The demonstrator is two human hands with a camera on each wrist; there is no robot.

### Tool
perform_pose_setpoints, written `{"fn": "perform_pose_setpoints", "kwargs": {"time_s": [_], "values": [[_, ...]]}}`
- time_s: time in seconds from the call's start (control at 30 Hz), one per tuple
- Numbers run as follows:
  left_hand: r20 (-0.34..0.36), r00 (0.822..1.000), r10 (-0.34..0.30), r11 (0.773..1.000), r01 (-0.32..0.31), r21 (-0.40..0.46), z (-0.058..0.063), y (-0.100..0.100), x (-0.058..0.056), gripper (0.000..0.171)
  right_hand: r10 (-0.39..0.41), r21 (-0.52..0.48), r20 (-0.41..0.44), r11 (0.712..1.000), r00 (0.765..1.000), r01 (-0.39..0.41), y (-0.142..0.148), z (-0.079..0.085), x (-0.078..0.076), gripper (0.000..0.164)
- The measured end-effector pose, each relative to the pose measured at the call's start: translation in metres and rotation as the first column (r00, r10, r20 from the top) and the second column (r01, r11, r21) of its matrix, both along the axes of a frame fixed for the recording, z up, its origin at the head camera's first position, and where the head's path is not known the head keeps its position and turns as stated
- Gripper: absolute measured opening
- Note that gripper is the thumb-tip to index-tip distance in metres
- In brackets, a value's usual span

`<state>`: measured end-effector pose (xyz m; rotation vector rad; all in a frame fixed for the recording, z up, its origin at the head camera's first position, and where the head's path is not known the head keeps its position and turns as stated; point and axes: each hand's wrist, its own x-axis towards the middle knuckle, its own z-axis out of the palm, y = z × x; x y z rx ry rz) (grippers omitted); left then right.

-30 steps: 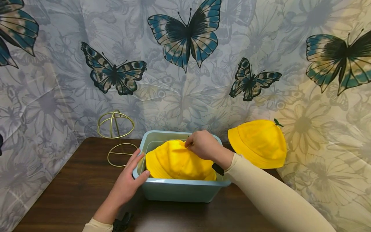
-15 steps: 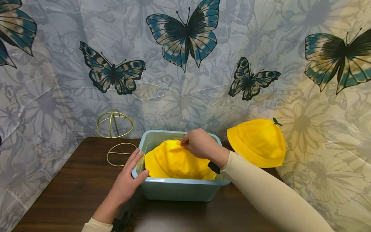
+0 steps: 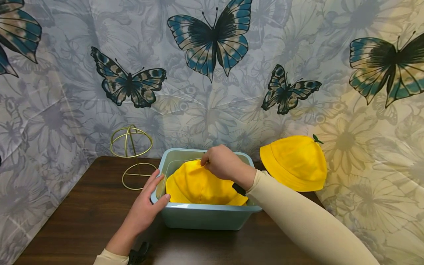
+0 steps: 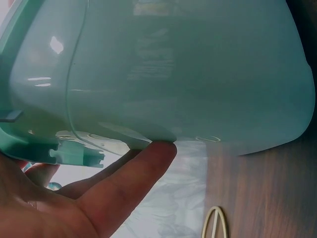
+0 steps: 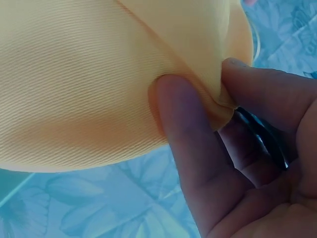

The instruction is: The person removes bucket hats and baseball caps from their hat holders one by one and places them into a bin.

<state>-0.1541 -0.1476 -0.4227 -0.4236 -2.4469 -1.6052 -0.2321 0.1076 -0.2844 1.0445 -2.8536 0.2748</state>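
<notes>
In a pale blue-green plastic basin [image 3: 205, 217] on the table lies a yellow bucket hat [image 3: 198, 187], crown up. My right hand [image 3: 226, 163] reaches over it and pinches a fold of its crown between thumb and fingers. The right wrist view shows the hat's ribbed cloth [image 5: 79, 94] bunched at the fingertips [image 5: 181, 99]. Something dark shows behind the fingers there; what it is I cannot tell. My left hand [image 3: 145, 204] rests on the basin's left front corner, fingers extended. A fingertip [image 4: 163, 148] touches the basin's wall in the left wrist view.
Right of the basin sits a second yellow bucket hat [image 3: 294, 163] with a green sprout [image 3: 317, 139] on top. A gold wire hat stand [image 3: 131, 143] rises behind the left hand. Butterfly-printed fabric [image 3: 212, 110] hangs behind the dark wooden table [image 3: 82, 206].
The right hand has shifted a little left across the top of the hat, still pinching, and the crown's folds have changed slightly. The left hand stays at the basin's corner.
</notes>
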Motion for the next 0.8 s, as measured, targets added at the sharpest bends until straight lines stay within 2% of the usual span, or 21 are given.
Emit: {"fn": "perform_pose_setpoints", "kwargs": {"time_s": [0.17, 0.8], "values": [[-0.004, 1.0, -0.007, 1.0, 0.007, 0.004, -0.0003, 0.0002, -0.0007, 0.063, -0.032, 0.027, -0.005, 0.999, 0.999, 0.032, 0.0017, -0.0023, -0.0026, 0.015], [-0.008, 1.0, 0.0, 1.0, 0.0, 0.001, -0.0005, -0.0008, -0.0007, 0.063, -0.014, -0.011, 0.025, 1.0, 1.0, 0.014, 0.0071, -0.0069, -0.0077, 0.014]]}}
